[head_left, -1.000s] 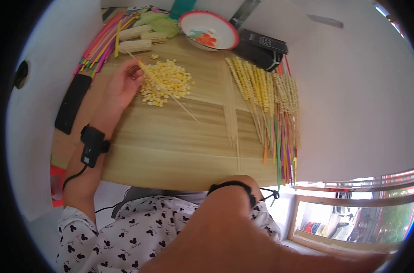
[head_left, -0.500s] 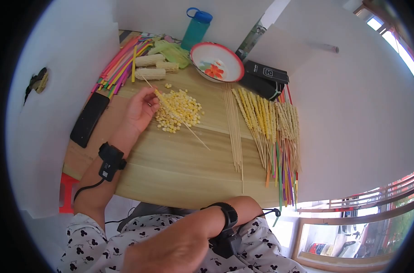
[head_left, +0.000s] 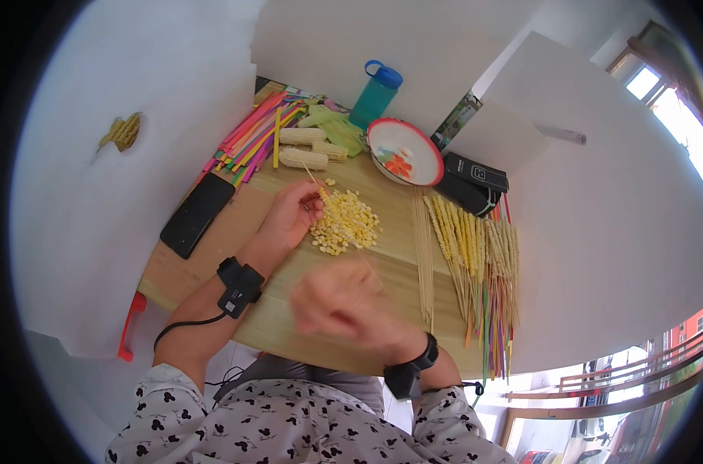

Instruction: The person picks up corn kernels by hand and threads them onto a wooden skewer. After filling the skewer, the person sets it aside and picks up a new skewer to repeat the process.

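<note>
My left hand [head_left: 296, 212] is closed on a thin wooden skewer [head_left: 310, 172] with yellow corn kernels threaded on it, at the left edge of a pile of loose kernels [head_left: 353, 224]. The skewer slants over the pile toward the lower right. Below the pile, my right hand [head_left: 340, 301] is smeared by motion, near the skewer's lower end; what its fingers hold, if anything, cannot be made out. Bare cobs [head_left: 303, 158] lie just above my left hand.
Colored strips [head_left: 251, 135] and a black phone [head_left: 197, 215] lie at left. A blue bottle [head_left: 376, 94], a red-rimmed bowl [head_left: 404, 152] and a black box [head_left: 475, 179] stand behind. Bare skewers [head_left: 423, 267] and kernel-covered skewers [head_left: 463, 232] lie at right.
My right hand has come up from near my body to the table below the kernel pile. My left hand still holds the skewer. The view has shifted, so the table things appear farther right and lower.
</note>
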Demonstrator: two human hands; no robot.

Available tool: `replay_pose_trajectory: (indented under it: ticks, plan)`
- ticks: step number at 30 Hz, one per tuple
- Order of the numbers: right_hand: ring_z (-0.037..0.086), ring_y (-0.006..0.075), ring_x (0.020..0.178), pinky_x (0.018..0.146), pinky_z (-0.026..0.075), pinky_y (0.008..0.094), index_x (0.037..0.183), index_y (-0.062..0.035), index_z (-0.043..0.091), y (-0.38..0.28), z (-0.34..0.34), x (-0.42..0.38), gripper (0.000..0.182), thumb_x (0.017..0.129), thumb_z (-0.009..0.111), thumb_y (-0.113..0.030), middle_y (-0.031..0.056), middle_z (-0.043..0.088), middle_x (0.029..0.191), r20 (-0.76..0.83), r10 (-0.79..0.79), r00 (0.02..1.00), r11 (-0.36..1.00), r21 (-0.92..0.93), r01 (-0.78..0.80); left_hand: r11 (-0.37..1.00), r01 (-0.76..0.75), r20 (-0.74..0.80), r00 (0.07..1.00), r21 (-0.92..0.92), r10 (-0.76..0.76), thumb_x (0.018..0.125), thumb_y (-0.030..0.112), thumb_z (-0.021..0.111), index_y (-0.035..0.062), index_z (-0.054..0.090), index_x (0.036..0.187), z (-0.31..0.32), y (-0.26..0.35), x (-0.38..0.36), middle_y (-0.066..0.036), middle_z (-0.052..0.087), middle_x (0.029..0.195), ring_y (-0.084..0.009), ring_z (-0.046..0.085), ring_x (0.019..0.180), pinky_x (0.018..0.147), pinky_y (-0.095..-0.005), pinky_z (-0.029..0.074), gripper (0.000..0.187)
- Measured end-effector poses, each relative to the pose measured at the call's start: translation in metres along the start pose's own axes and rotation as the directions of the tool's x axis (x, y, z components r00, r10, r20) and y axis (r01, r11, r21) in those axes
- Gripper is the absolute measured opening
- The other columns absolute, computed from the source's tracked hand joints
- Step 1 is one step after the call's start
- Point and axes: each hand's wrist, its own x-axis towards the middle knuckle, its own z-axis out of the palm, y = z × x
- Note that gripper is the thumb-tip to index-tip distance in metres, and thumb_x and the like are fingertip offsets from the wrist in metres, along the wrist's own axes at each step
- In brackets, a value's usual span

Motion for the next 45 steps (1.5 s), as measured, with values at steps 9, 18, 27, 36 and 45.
replay_pose_trajectory:
  ticks: [9,18,27,36,45]
  plan:
    - [0.038,0.0052,0.053,0.049,0.031,0.0206,0.072,-0.0100,0.048,-0.009,-0.089,-0.016,0.033,0.099,0.044,-0.028,-0.0031,0.045,0.062,-0.525,0.009,0.851,0.977,-0.175,-0.118,0.999,-0.032,0.028,0.999,-0.022,0.032,0.086,0.012,0.061,0.0035,0.061,0.092,0.001,0.002,0.000,-0.003,0.057,0.076,-0.0112,0.053,0.064,0.054,-0.0247,0.042,0.010]
    - [0.044,0.0011,0.061,0.053,0.034,0.0175,0.101,-0.0035,0.063,0.046,-0.132,-0.083,0.023,0.094,0.056,-0.024,-0.0019,0.061,0.080,-0.518,0.206,0.830,0.802,-0.397,-0.447,1.000,0.003,0.060,0.998,0.015,-0.004,0.087,0.010,0.060,0.0034,0.059,0.095,0.007,-0.003,-0.005,-0.003,0.058,0.078,-0.0101,0.053,0.063,0.054,-0.0239,0.043,0.011]
    - [0.053,0.0030,0.068,0.060,0.042,0.0190,0.102,-0.0010,0.065,0.052,-0.129,-0.085,0.020,0.092,0.059,-0.016,-0.0033,0.061,0.079,-0.442,0.316,0.840,0.869,-0.221,-0.443,0.969,-0.004,0.147,0.989,0.249,-0.034,0.090,0.012,0.058,0.0036,0.059,0.101,0.016,-0.013,-0.012,-0.003,0.062,0.085,-0.0099,0.060,0.072,0.063,-0.0230,0.049,0.013]
    - [0.039,0.0002,0.051,0.046,0.028,0.0163,0.097,-0.0029,0.065,0.058,-0.148,-0.098,0.019,0.094,0.056,-0.019,-0.0028,0.058,0.066,-0.467,0.309,0.828,0.880,-0.191,-0.436,0.853,-0.107,0.137,0.990,0.510,0.042,0.091,0.014,0.057,0.0027,0.060,0.101,0.027,-0.008,-0.017,-0.004,0.062,0.086,-0.0089,0.059,0.070,0.062,-0.0231,0.049,0.015]
    - [0.037,0.0005,0.047,0.043,0.026,0.0171,0.091,-0.0039,0.063,0.053,-0.159,-0.097,0.022,0.096,0.052,-0.023,-0.0029,0.056,0.059,-0.520,0.262,0.813,0.877,-0.224,-0.426,0.774,-0.222,0.019,0.965,0.593,0.262,0.089,0.014,0.061,0.0026,0.062,0.097,0.019,0.020,-0.006,-0.001,0.058,0.073,-0.0052,0.051,0.058,0.052,-0.0194,0.039,0.014]
